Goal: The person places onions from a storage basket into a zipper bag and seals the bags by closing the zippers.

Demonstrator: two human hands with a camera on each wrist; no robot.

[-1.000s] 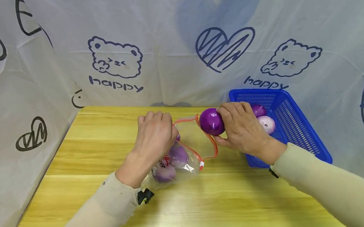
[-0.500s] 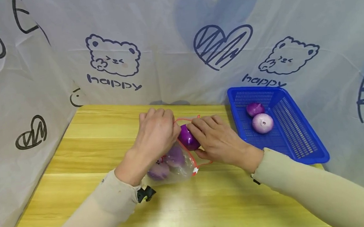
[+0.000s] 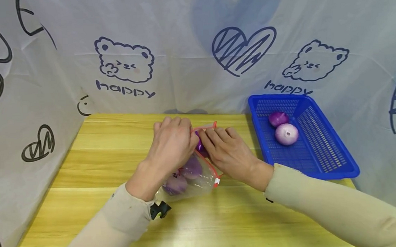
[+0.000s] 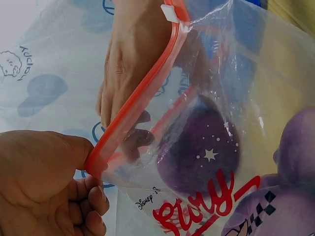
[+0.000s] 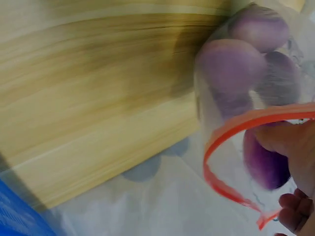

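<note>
Now | L hand [image 3: 173,145] pinches clear zip bag [image 3: 191,176] red rim | R hand [image 3: 228,152] grips smooth purple onion [image 3: 200,148]

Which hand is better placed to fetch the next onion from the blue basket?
Probably the right hand: it lies nearer the blue basket, with two onions inside. The left hand pinches the bag's red rim.

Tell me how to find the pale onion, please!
Look at the blue basket at the right end of the yellow table. Two onions lie inside it, near the back. The pale onion is the nearer one, bigger and whitish pink, while the dark onion just behind it is smaller and deep purple.
</note>
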